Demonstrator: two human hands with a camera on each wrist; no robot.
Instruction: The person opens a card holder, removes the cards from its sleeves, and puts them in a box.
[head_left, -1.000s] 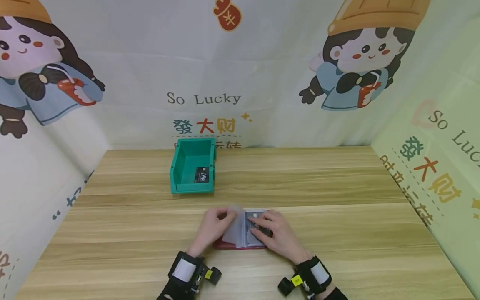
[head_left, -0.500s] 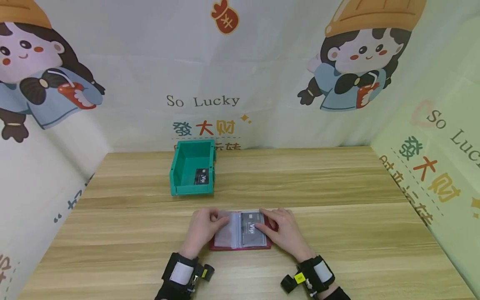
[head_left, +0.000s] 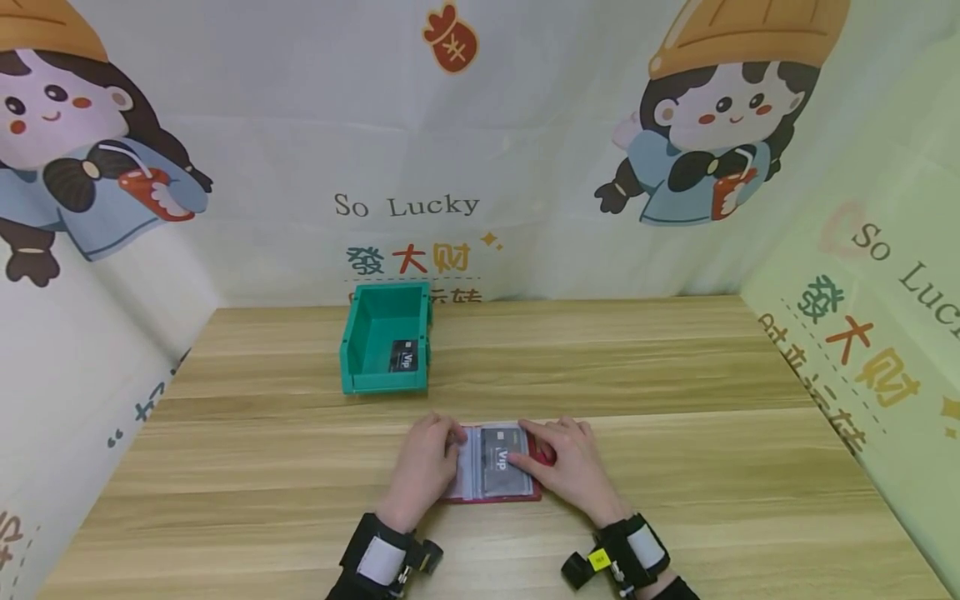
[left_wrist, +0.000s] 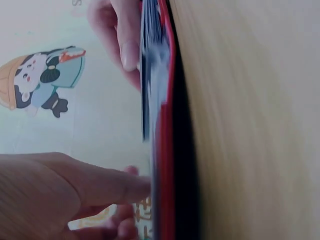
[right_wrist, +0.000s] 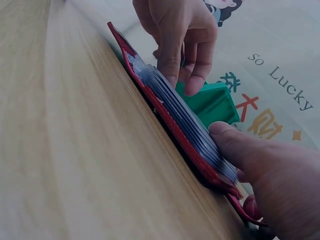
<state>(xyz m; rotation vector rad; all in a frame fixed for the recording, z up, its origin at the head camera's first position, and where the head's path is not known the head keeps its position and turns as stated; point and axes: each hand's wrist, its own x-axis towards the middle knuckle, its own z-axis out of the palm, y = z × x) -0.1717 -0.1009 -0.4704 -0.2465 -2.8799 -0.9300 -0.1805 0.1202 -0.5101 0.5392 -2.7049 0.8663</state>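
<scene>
We see a red card holder (head_left: 495, 475) lying open on the wooden table (head_left: 675, 467). Left hand (head_left: 426, 462) presses its clear sleeves with extended fingers; right hand (head_left: 564, 467) likewise flat, thumb beside the black "Vip" card (head_left: 501, 472). A second "Vip" card (head_left: 403, 356) lies in the green bin (head_left: 352, 346).

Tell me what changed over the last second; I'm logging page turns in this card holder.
The left hand laid the lifted clear sleeve down and slid right, now flat on the left pages of the red card holder. The right hand drew back to the right edge, uncovering the VIP card. The green bin and its card stayed put.
</scene>
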